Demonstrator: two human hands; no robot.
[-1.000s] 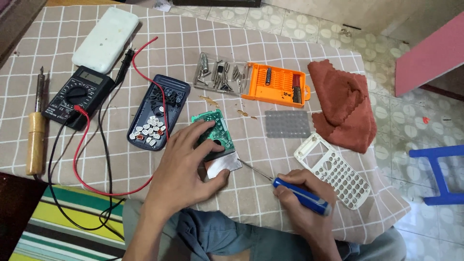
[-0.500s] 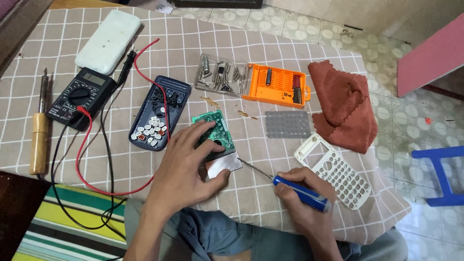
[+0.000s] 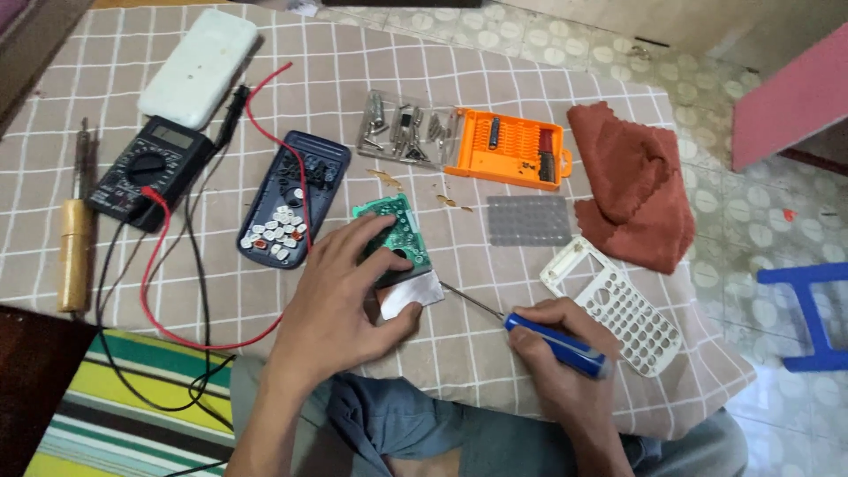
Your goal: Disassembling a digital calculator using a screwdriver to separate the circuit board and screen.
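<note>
My left hand (image 3: 340, 296) presses down on a green circuit board (image 3: 397, 225) with a silvery display panel (image 3: 412, 296) at its near end, fingers spread over it on the checked cloth. My right hand (image 3: 556, 367) grips a blue-handled screwdriver (image 3: 556, 346) whose thin shaft points left, its tip touching the panel's right edge. A dark blue calculator shell (image 3: 296, 194) holding several loose keys lies just left of the board.
A white keypad frame (image 3: 618, 305), grey rubber key mat (image 3: 528, 219), rust-brown cloth (image 3: 632, 190), orange bit case (image 3: 512, 148) with clear lid sit right and behind. A black multimeter (image 3: 146, 170) with red and black leads, a soldering iron (image 3: 75, 243) and a white box (image 3: 199, 66) lie left.
</note>
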